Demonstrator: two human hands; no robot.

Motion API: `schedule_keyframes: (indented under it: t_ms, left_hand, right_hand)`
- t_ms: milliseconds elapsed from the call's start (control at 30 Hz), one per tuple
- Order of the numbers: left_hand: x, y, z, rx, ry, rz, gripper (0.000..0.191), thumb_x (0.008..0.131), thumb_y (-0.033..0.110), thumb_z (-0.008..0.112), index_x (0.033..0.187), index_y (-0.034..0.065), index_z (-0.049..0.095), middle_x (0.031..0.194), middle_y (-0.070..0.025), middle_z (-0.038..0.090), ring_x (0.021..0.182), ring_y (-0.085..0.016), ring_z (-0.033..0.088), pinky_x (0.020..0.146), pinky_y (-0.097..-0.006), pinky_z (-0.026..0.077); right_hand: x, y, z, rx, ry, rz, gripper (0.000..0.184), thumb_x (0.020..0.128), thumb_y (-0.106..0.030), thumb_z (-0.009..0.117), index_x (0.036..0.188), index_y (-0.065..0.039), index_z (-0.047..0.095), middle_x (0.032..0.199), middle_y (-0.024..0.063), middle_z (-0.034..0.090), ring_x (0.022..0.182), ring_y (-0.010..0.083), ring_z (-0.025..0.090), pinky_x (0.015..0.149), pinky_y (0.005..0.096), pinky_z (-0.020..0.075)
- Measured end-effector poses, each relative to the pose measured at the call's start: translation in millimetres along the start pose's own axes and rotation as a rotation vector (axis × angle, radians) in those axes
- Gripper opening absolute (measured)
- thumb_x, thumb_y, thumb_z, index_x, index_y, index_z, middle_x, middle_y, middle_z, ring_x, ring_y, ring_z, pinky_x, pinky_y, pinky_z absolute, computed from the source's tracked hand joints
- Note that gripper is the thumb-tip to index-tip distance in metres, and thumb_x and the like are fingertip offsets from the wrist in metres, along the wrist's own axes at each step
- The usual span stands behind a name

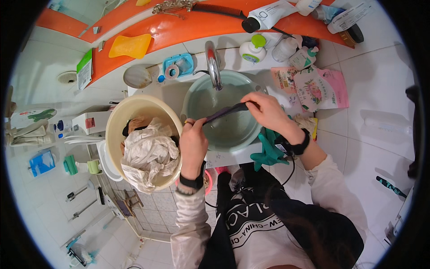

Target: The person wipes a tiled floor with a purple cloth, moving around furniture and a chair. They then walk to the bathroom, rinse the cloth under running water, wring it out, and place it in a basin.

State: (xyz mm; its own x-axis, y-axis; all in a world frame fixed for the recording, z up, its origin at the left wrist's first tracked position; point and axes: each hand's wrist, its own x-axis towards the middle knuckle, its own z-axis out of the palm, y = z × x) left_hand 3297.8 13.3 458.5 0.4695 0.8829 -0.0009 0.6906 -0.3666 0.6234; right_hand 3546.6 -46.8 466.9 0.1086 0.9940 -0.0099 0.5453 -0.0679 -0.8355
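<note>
Over a pale green basin [190, 101] of water, a dark purplish strip of cloth [225, 112] is stretched between my two hands. Its near-left end is pinched in my left hand [194, 148], by the basin's left rim. My right hand [265, 109] grips the other end above the basin's right side. What exactly the strip is cannot be made out. A chrome faucet [212, 62] hangs over the far part of the basin. To my left, a cream tub [114, 134] holds crumpled white fabric [147, 148], with brown and black cloth partly hidden beneath.
Green rubber gloves [268, 149] drape over the counter's front edge by my right wrist. Pump bottles [253, 50] and pink pouches [320, 87] stand at the back right. A blue soap dish [188, 60] is behind the basin. Above runs an orange shelf [174, 25] with a comb [218, 10].
</note>
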Motion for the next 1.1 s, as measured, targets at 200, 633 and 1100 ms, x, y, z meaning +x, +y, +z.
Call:
schedule_keyframes:
  t_ms: [200, 633, 1100]
  left_hand:
    - [24.8, 14.8, -16.2, 0.077, 0.110, -0.002, 0.041, 0.078, -0.002, 0.056, 0.119, 0.0009, 0.054, 0.103, -0.0206, 0.053, 0.093, -0.038, 0.053, 0.079, -0.0426, 0.044]
    - [-4.6, -37.1, 77.0, -0.082, -0.015, -0.202, 0.046, 0.080, 0.011, 0.062, 0.122, -0.0013, 0.051, 0.118, -0.0232, 0.050, 0.107, -0.041, 0.050, 0.092, -0.0435, 0.042]
    - [-21.5, -48.0, 93.9, -0.197, -0.107, -0.336, 0.042, 0.080, 0.014, 0.063, 0.119, 0.0017, 0.054, 0.114, -0.0227, 0.053, 0.105, -0.040, 0.053, 0.089, -0.0427, 0.045]
  right_hand:
    - [21.1, -17.3, -3.8, -0.003, 0.065, 0.079, 0.027, 0.086, -0.009, 0.054, 0.112, -0.007, 0.058, 0.098, 0.0140, 0.060, 0.079, 0.0328, 0.060, 0.070, 0.0417, 0.0476]
    - [41.5, 147.2, 153.4, -0.439, -0.304, 0.298, 0.025, 0.081, -0.006, 0.055, 0.103, -0.009, 0.067, 0.103, 0.0163, 0.059, 0.099, 0.0350, 0.056, 0.081, 0.0433, 0.0490]
    - [49.9, 146.1, 144.5, -0.374, -0.296, 0.341, 0.018, 0.077, -0.011, 0.057, 0.091, -0.013, 0.067, 0.091, 0.0164, 0.065, 0.088, 0.0356, 0.062, 0.075, 0.0446, 0.0492]
